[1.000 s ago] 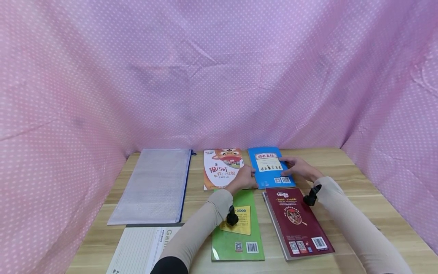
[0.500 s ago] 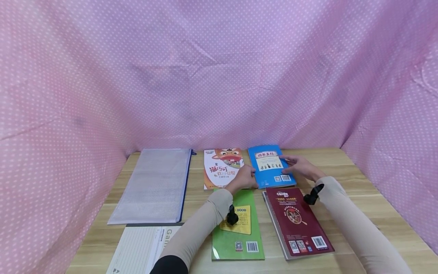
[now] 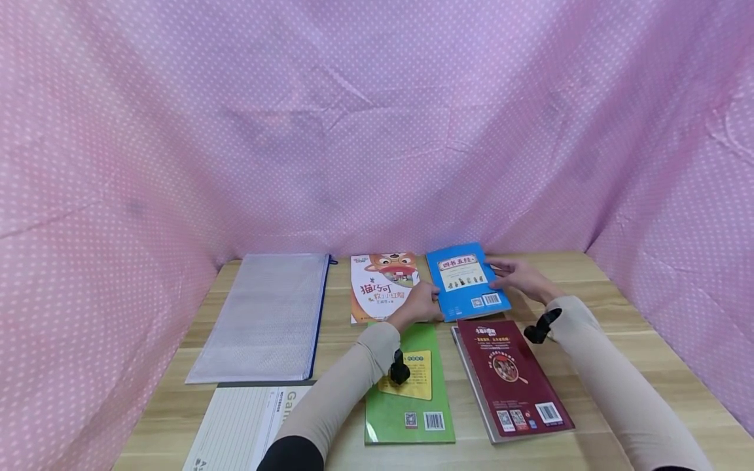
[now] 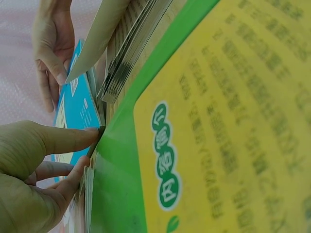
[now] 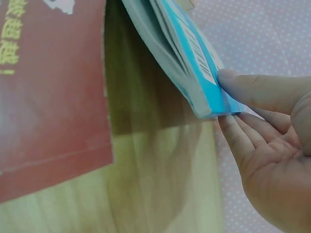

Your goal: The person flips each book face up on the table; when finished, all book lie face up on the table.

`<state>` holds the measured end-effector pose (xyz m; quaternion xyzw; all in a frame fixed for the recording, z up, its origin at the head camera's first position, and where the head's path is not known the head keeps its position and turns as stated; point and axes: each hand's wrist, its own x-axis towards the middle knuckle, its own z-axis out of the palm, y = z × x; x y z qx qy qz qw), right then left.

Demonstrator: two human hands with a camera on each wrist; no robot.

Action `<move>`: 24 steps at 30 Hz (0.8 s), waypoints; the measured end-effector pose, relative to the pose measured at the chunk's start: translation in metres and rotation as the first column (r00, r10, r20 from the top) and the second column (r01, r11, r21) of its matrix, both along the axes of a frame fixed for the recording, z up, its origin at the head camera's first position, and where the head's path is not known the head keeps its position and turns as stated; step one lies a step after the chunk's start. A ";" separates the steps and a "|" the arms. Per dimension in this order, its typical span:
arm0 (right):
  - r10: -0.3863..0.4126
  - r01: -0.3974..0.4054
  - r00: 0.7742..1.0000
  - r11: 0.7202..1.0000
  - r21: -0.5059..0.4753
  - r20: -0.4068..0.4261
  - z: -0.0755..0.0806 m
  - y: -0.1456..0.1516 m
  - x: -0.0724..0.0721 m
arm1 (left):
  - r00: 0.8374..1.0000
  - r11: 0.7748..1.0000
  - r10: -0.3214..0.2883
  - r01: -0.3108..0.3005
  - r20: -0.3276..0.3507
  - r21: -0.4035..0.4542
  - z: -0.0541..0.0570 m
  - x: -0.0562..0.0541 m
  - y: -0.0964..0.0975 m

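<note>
Nearest me lie the green book (image 3: 406,418) and the dark red book (image 3: 512,373); just beyond them is the blue book (image 3: 468,281), its long axis running away from me, the far end leaning left. It sits between both hands: the left hand (image 3: 419,304) pinches its near-left corner, the right hand (image 3: 521,278) its right edge, which looks raised off the table (image 3: 612,314). I see neither hand as clearly nearer. Fingertips under the book are hidden, and my left forearm partly covers the notebook (image 3: 241,425).
</note>
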<state>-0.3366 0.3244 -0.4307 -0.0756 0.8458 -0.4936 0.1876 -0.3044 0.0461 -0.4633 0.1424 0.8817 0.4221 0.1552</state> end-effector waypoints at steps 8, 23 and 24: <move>0.010 -0.010 1.000 1.000 -0.013 -0.011 0.009 0.004 -0.003 | 1.000 1.000 -0.006 0.006 -0.003 0.003 0.001 0.000 -0.001; 0.027 -0.028 1.000 0.997 -0.070 -0.009 0.031 -0.005 -0.007 | 1.000 0.999 0.012 -0.013 0.025 0.038 0.000 0.001 -0.001; 0.026 -0.026 1.000 0.997 -0.067 -0.011 0.032 -0.006 -0.007 | 1.000 0.999 0.015 -0.016 0.025 0.037 0.000 0.001 -0.001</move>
